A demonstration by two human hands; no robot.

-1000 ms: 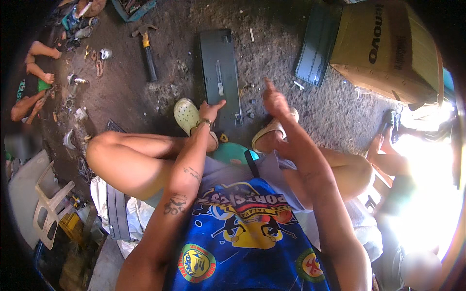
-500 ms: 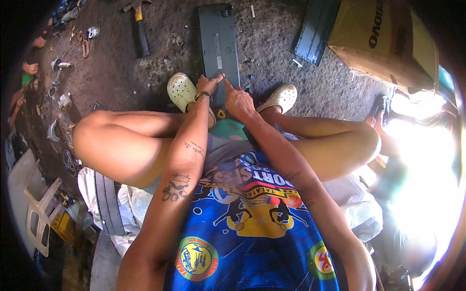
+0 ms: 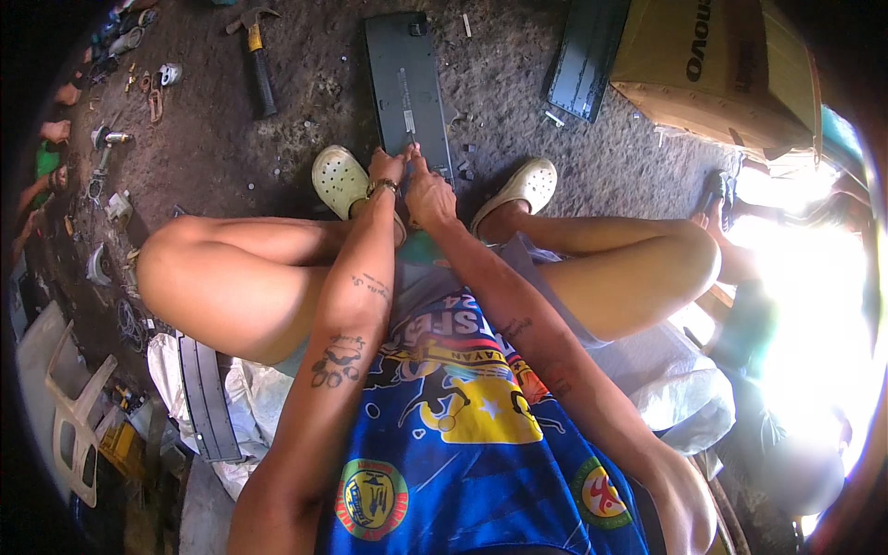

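A long dark grey panel (image 3: 404,74) with a pale strip along its middle lies on the ground between my feet. My left hand (image 3: 388,168), with a bracelet at its wrist, reaches to the panel's near part, its fingers closed close to the surface. My right hand (image 3: 429,196) is curled beside it, index finger pointing to the left fingertips. A thin dark tip shows just beyond the meeting fingers. Whatever lies inside either grip is hidden; a small yellowish bit shows below the right palm.
Pale clogs (image 3: 342,182) are on my feet, either side of the panel. A hammer (image 3: 260,69) lies ahead to the left. A second dark panel (image 3: 585,60) leans by a cardboard box (image 3: 717,74) at right. Small parts scatter at left, near other people's hands (image 3: 55,131).
Both hands have shifted slightly left and nearer each other, with the right palm covering more of the yellow-black piece below it. The view has moved a little.
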